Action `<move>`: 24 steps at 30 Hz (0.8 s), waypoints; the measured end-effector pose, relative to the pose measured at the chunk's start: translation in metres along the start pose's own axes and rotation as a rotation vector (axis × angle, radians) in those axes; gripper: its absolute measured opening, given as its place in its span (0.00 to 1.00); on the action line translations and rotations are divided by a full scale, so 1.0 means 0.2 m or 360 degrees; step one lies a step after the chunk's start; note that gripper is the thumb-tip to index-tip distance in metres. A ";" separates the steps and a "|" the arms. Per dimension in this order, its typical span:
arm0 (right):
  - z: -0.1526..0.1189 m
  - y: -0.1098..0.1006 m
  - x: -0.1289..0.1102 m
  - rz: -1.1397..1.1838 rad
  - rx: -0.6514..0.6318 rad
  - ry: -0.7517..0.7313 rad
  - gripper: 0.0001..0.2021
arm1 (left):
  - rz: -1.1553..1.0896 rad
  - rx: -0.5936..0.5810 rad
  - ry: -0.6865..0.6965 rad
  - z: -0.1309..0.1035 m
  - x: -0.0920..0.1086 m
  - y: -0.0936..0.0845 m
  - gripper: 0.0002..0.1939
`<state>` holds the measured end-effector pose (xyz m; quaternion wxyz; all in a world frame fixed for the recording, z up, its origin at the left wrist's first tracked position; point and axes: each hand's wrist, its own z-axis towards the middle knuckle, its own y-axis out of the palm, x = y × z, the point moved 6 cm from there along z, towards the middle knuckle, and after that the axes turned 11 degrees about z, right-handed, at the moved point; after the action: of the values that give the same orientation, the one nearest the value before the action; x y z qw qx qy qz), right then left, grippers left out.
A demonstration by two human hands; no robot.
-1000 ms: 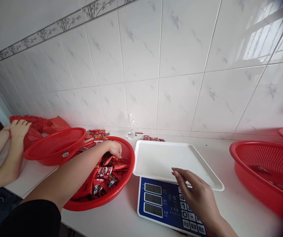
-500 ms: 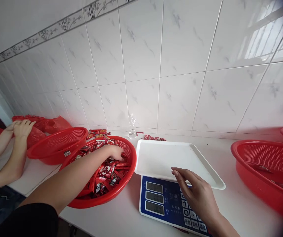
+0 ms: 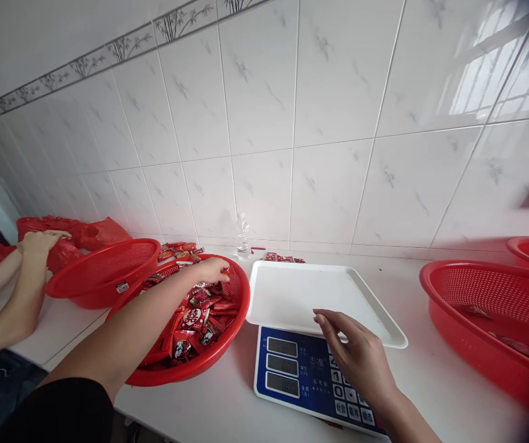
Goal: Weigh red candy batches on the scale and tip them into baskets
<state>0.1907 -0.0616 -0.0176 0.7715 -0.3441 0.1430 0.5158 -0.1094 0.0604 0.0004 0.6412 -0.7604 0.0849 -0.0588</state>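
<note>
My left hand (image 3: 213, 269) is over the far right part of a red perforated plastic basket (image 3: 239, 329). Its fingers are curled in; whatever they may hold is hidden. Beneath the hand and forearm lie many small red-wrapped packets (image 3: 195, 319), some with white and black print. My right hand (image 3: 359, 357) hovers above the keypad of a blue digital scale (image 3: 308, 363), thumb and fingertips pinched together, nothing visible between them. Behind the keypad, the scale's white tray (image 3: 301, 289) has no packets on it.
Another red basket (image 3: 449, 320) with a few packets stands at the right. At the left are a red basket (image 3: 103, 277), red plastic bags (image 3: 103, 234) and another person's hands (image 3: 40, 243). A clear bottle (image 3: 243, 237) and loose packets (image 3: 283, 257) are by the tiled wall.
My left hand has risen out of the packets toward the basket's far rim. My right hand stays pinched over the scale. The view has shifted slightly.
</note>
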 end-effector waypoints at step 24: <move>0.01 -0.01 0.01 0.0109 0.0019 0.0064 0.14 | -0.0399 -0.0445 0.0175 -0.09 0.30 -0.03 0.20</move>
<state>0.1931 -0.0595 -0.0175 0.7524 -0.3446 0.1733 0.5340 -0.0535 0.0326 0.0084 0.5113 -0.8424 0.0317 -0.1672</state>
